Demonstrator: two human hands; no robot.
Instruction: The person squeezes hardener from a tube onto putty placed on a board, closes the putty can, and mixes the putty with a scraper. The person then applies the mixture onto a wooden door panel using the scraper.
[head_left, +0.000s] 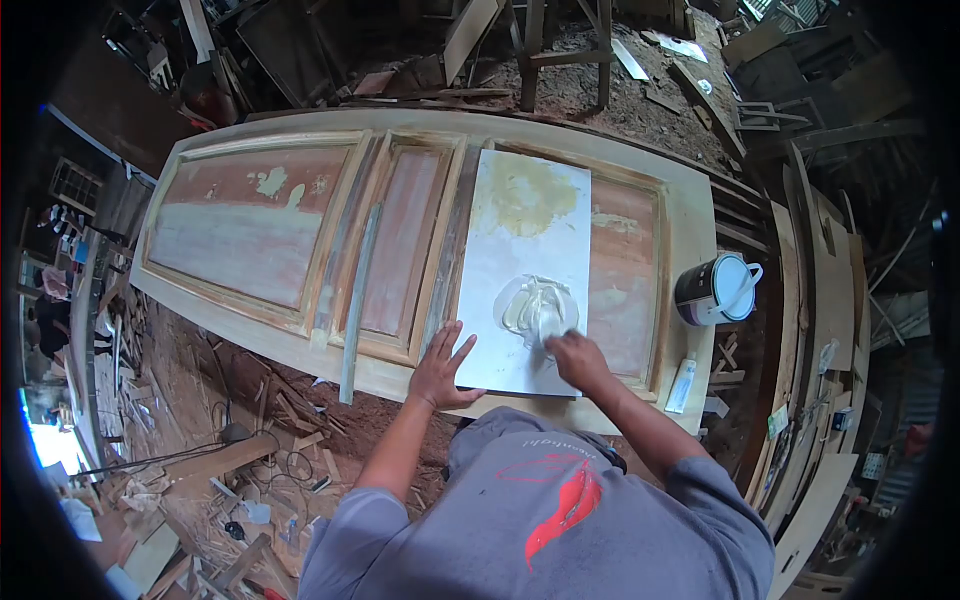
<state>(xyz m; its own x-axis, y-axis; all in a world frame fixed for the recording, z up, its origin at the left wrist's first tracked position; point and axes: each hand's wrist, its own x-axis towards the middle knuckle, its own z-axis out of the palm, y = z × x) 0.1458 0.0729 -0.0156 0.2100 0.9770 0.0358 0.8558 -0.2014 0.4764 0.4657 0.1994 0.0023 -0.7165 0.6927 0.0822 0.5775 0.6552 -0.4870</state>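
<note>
A white board (535, 255) lies across a panelled wooden door (420, 370). Pale, creamy paste (528, 305) is heaped on the board's near half, and a dried yellowish smear (525, 195) covers its far end. My right hand (580, 362) is closed around a putty knife (548, 328) whose pale blade rests in the paste; the handle is hidden by my fingers. With fingers spread, my left hand (442, 372) presses on the board's near left edge and the door beside it.
On the door's right end stand an open can (715, 290) and a white tube (681, 386). A long thin wooden strip (361, 300) lies across the door left of the board. Wood scraps (240, 460) litter the floor, and planks (815, 350) lean at the right.
</note>
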